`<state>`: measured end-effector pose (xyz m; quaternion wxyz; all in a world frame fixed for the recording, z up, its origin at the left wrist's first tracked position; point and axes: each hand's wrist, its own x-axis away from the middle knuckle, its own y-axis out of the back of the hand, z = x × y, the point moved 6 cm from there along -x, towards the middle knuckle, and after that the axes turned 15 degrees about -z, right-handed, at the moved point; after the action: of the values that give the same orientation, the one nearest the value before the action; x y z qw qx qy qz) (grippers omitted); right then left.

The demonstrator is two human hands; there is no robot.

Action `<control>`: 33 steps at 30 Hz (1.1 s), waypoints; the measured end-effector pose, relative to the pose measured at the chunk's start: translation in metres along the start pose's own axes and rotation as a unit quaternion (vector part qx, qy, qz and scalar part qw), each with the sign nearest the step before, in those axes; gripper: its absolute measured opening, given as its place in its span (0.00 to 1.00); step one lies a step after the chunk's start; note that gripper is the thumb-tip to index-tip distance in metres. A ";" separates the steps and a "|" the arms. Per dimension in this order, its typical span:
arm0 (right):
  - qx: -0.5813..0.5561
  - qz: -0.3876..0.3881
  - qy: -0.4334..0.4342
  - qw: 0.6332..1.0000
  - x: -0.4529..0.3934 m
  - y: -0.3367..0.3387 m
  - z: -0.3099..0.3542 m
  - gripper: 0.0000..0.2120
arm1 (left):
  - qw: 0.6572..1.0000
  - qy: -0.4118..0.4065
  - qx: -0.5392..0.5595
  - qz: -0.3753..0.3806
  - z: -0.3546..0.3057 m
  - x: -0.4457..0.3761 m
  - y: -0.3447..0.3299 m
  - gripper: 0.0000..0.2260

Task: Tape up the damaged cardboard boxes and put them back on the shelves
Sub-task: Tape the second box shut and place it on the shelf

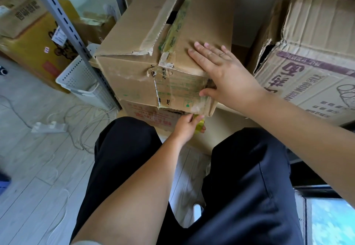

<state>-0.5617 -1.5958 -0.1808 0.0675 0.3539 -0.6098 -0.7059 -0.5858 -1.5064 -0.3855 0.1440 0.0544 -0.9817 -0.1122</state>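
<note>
The torn cardboard box (163,52) is being taped: right hand (226,71) pressing flat and spread on top, left hand (187,124) gripping the yellowish tape roll (199,126) below, probably needing to pull tape tight next.

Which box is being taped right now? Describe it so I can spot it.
Start at the grey shelf post on the left; the box stands just right of it, stacked on another carton. The right hand lies flat on its top and the left hand holds yellowish tape under its front edge. Unlike the printed box at right, it is plain brown with a torn front corner.
</note>
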 end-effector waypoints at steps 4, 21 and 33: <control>0.031 0.016 0.011 0.999 -0.001 0.002 0.001 0.58 | 0.980 -0.147 -0.125 -0.051 -0.009 -0.013 0.011 0.12; 0.018 -0.001 0.003 1.000 0.001 0.000 0.000 0.55 | 0.975 0.034 0.113 -0.187 -0.003 -0.011 0.005 0.11; -0.021 0.039 -0.015 0.999 -0.001 0.015 -0.002 0.50 | 0.985 0.067 -0.119 -0.107 -0.043 0.012 0.044 0.13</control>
<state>-0.5643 -1.6005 -0.1670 0.0934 0.3175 -0.6091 -0.7207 -0.5881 -1.4746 -0.3314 0.2020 0.1490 -0.9380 -0.2392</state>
